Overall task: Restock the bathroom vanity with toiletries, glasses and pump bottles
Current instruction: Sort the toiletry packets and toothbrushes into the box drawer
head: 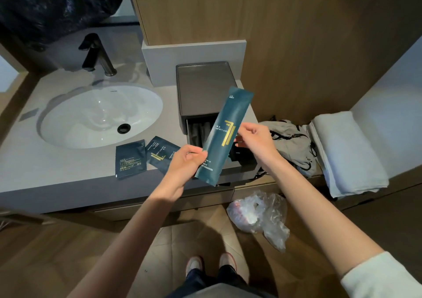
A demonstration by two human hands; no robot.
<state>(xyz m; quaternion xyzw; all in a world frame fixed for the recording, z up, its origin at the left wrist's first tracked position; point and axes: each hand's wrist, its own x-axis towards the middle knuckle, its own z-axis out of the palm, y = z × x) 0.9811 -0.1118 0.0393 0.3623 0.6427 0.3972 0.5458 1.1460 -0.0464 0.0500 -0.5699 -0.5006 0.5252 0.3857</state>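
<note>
A long dark teal toiletry packet [228, 133] with gold lettering is held tilted above the vanity's front edge. My left hand [185, 163] pinches its lower left edge. My right hand [258, 142] touches its right side near the middle, fingers curled on it. Behind the packet stands a grey amenity box [203, 90] with its drawer [242, 167] pulled out towards me; dark items lie inside. Two smaller dark teal sachets [130, 158] [159, 153] lie flat on the grey vanity counter [57, 172] left of the box.
A white oval sink [100, 115] with a black tap [96, 53] fills the counter's left half. A grey bag [292, 142] and folded white towels [347, 151] lie on a lower shelf at right. A clear plastic bag [260, 213] sits on the floor.
</note>
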